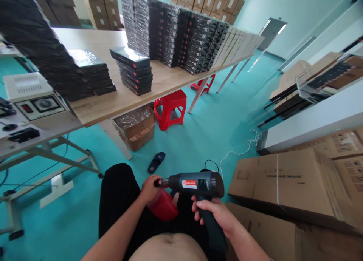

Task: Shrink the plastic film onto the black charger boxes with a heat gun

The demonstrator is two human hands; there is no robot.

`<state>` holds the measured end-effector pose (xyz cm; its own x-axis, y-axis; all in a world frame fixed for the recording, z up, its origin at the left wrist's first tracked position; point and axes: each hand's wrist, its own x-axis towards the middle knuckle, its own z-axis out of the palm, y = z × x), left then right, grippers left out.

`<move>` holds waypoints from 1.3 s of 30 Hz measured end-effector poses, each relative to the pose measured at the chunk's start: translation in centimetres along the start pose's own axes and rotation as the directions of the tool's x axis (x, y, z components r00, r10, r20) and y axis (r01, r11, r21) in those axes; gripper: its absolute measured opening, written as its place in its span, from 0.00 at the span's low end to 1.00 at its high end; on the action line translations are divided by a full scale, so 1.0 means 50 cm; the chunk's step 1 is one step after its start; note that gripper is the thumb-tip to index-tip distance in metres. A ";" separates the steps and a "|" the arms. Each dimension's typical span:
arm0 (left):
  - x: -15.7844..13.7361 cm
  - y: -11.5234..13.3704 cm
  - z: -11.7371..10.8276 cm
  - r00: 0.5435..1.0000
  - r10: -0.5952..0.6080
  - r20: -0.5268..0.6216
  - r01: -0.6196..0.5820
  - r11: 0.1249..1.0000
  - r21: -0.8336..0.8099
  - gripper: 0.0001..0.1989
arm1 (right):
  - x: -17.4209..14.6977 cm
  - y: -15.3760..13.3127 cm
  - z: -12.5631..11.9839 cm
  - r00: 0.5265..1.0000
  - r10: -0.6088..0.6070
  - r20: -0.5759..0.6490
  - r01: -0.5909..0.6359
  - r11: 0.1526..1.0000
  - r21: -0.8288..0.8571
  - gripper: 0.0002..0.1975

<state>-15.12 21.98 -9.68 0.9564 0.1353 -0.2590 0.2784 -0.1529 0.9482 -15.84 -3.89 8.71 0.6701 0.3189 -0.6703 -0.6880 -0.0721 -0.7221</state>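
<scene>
A dark heat gun (195, 182) with a red and white label lies across my lap area, its metal nozzle pointing left. My right hand (211, 212) is closed around its handle. In front of the nozzle, my left hand (150, 189) is closed on a small black and red item (159, 183), mostly hidden by the fingers and nozzle, so its kind is unclear. I cannot tell whether the nozzle touches it. Below my left hand, the red seat (163, 206) shows between my black-trousered legs.
Stacks of film-wrapped black boxes (170, 34) line the wooden table (99, 111), with a shorter stack (136, 74) nearer. A control unit (39, 104) stands at left. Red stools (171, 106), an open carton (138, 130) and a slipper (156, 162) are ahead; large cartons (280, 178) stand right.
</scene>
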 end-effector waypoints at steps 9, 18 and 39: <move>0.018 -0.027 0.000 0.995 0.095 0.004 -0.095 0.995 -0.040 0.18 | -0.011 0.001 -0.063 0.994 0.020 -0.106 -0.014 0.998 0.060 0.15; 0.002 0.010 -0.009 0.999 -0.014 0.044 0.021 0.989 -0.144 0.19 | -0.003 0.011 -0.055 0.995 0.012 -0.102 0.001 0.993 0.121 0.14; -0.007 0.074 -0.091 0.860 -0.461 0.219 0.388 0.315 -0.866 0.14 | -0.073 0.001 -0.083 0.975 0.070 0.212 -0.122 0.961 0.246 0.17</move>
<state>-14.82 25.81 -5.24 0.7139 -0.0271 -0.6997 0.3822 0.8524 0.3569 -17.17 -8.97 10.42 0.5462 0.5058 -0.6677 -0.8122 0.1245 -0.5700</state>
